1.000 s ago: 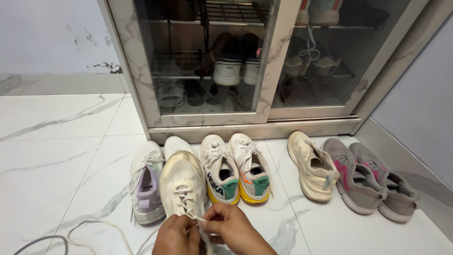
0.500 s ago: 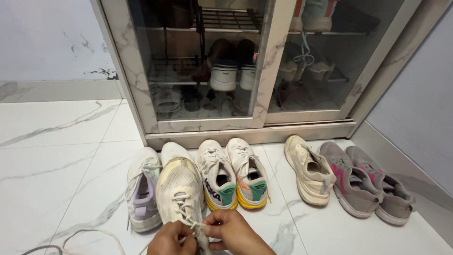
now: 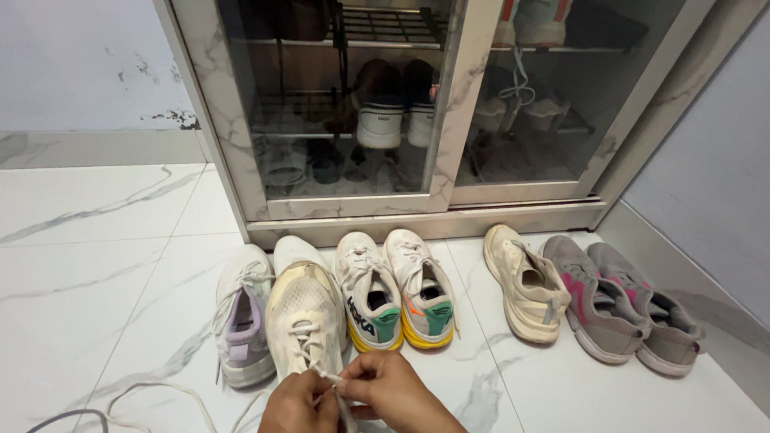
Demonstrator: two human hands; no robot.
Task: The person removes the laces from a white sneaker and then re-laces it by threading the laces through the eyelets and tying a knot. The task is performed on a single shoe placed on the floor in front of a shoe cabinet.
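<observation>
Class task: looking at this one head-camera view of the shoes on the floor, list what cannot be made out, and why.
- Head view, cream shoe: heel end hidden by left hand and right hand.
- Wrists: cut by bottom edge.
- Cabinet shoes: blurred behind dark glass.
- Loose cord: end cut off at bottom-left.

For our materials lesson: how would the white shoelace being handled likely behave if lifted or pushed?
The white shoelace, pinched between the left hand and right hand, is probably floppy: its loose length curls across the floor tile. It looks thin, so likely very light. Pushed, it would probably bunch, not slide, while threaded through the cream shoe.
</observation>
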